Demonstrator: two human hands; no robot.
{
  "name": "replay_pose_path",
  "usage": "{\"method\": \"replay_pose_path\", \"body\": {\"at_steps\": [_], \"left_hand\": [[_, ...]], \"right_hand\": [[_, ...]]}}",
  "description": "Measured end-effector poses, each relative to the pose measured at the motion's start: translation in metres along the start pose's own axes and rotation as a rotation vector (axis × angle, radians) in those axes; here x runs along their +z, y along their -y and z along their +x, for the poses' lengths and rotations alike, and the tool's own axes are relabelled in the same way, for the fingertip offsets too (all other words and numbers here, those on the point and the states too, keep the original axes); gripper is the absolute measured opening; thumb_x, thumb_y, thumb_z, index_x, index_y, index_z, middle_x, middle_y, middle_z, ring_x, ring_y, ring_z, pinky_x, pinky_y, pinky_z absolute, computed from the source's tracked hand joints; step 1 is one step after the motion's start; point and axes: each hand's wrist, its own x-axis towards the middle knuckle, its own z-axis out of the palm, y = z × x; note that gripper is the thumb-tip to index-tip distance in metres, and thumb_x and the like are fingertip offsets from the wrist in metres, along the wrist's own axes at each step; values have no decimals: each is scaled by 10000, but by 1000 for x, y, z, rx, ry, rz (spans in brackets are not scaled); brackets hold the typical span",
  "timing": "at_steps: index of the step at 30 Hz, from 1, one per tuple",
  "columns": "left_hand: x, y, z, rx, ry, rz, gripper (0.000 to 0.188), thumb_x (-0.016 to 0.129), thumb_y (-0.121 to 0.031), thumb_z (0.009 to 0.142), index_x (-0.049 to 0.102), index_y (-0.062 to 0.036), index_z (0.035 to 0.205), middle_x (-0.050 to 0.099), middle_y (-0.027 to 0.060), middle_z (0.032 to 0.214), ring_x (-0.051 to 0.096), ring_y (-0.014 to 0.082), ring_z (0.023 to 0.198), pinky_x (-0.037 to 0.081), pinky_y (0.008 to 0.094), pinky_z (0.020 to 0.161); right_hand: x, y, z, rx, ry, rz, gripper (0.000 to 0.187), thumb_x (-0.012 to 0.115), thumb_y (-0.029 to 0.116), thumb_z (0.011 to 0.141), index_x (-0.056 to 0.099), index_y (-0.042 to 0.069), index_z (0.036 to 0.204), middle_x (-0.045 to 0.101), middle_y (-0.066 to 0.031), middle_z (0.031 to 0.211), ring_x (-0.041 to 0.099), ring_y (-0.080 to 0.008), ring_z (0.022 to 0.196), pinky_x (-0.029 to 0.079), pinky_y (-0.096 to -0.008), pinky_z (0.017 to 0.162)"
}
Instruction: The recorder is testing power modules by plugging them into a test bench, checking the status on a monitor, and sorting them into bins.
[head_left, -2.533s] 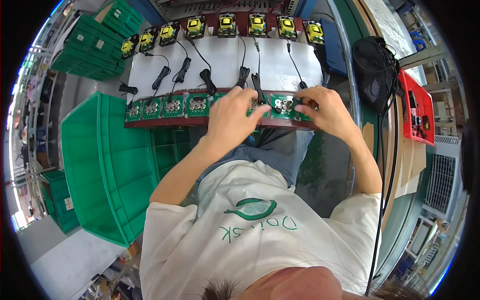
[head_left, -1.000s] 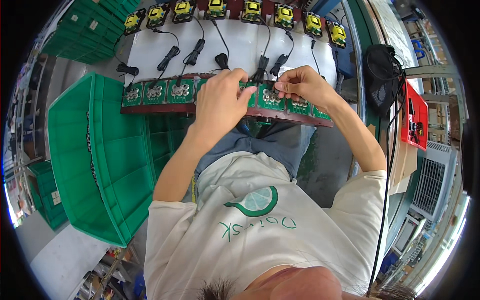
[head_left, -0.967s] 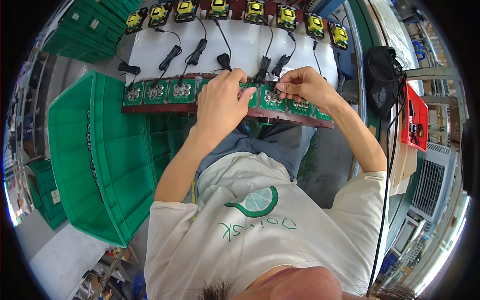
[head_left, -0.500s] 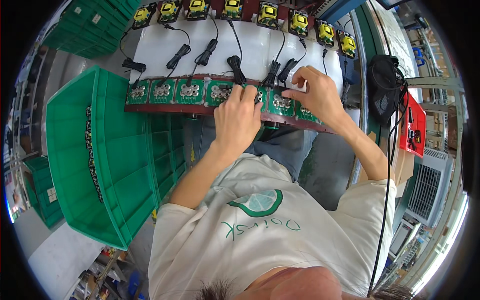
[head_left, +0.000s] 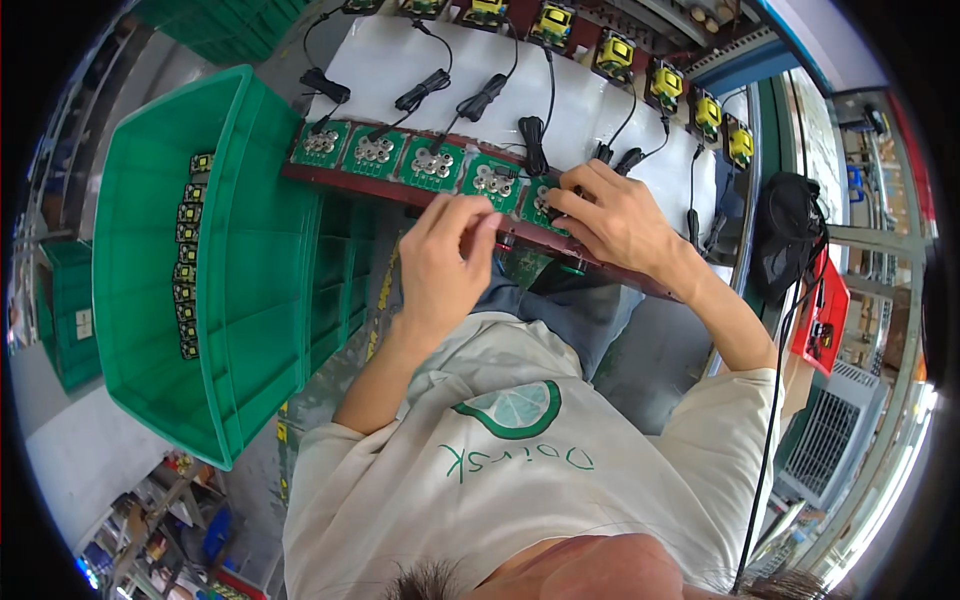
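A row of green circuit boards (head_left: 433,165) with round metal contacts runs along the near edge of the bench. My right hand (head_left: 625,225) bends over one of these boards, its fingers closed on a small black connector (head_left: 556,203) at the contacts; the fingers partly cover it. Just in front of the row, my left hand (head_left: 440,265) has thumb and forefinger drawn together; whatever lies between them is hidden. Bundled black cables (head_left: 534,145) lie behind the boards, and several run from yellow-and-black power supply boards (head_left: 552,24) at the far side.
A white sheet (head_left: 385,65) covers the bench between the two rows. To my left stands a large green crate (head_left: 255,330), with a column of small circuit boards (head_left: 187,260) inside. At the right are a black mesh bag (head_left: 790,225) and a red bin (head_left: 825,310).
My left hand has drawn back from the boards toward me. My right hand has come down onto a board with the black connector. The whole view has shifted and turned.
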Motion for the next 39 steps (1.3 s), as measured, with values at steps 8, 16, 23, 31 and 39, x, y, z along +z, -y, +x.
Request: {"method": "replay_pose_path", "body": {"at_steps": [8,16,23,31,39], "left_hand": [[31,3,-71,-203,267,-314,88,719,9,904,682,-32,972,652,45,788,532,174,599,437,314,563],[49,47,-131,-375,488,-363,65,715,-37,928,699,-4,982,681,38,760,542,144,593,443,289,560],[65,56,-120,-379,592,-380,93,699,-73,951,707,3,1003,672,38,741,548,141,604,453,283,577],[43,3,-73,-155,259,-346,145,736,20,897,719,-16,1036,697,81,967,591,180,663,464,296,588],[43,-34,8,339,-65,-240,295,776,81,830,693,4,1102,687,106,1057,672,188,793,546,296,673]], "right_hand": [[-6,-6,7,105,55,31,323,795,151,872,663,72,1157,649,-74,1051,607,-269,891,525,-356,753],[-27,-30,5,-11,123,413,292,758,80,907,727,64,1196,624,-79,1002,579,-249,846,496,-360,739],[-28,-15,14,189,184,217,378,760,45,881,726,46,1258,604,-68,971,561,-231,811,492,-354,730],[-36,3,3,-44,32,-188,281,740,80,884,717,19,1158,615,-51,982,563,-218,809,489,-320,699],[-63,24,9,-140,213,-73,170,753,105,886,708,46,1040,631,-49,950,590,-225,820,501,-315,692]]}}
